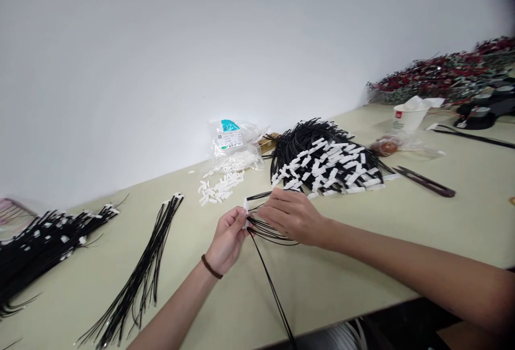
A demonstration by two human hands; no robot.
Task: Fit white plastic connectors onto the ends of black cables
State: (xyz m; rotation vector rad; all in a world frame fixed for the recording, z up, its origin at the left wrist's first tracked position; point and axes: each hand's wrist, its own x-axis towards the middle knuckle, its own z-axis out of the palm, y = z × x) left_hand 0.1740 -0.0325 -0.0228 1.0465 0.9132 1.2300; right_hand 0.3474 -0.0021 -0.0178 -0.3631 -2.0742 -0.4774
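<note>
Here the left fingers (238, 219) pinch a white connector (245, 205) with black wires (270, 232)

L hand (229, 240) grips wht connector (246, 206); R hand (295, 216), fingers curled, at blk wires (270, 230), just right. Wire pile (322, 163) far; snips (430, 182) to its right. Wire bundle (149, 256) left.

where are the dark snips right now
In the head view, the dark snips lie on the table at right, beside the big wire pile and nearer than the paper cup.
</note>
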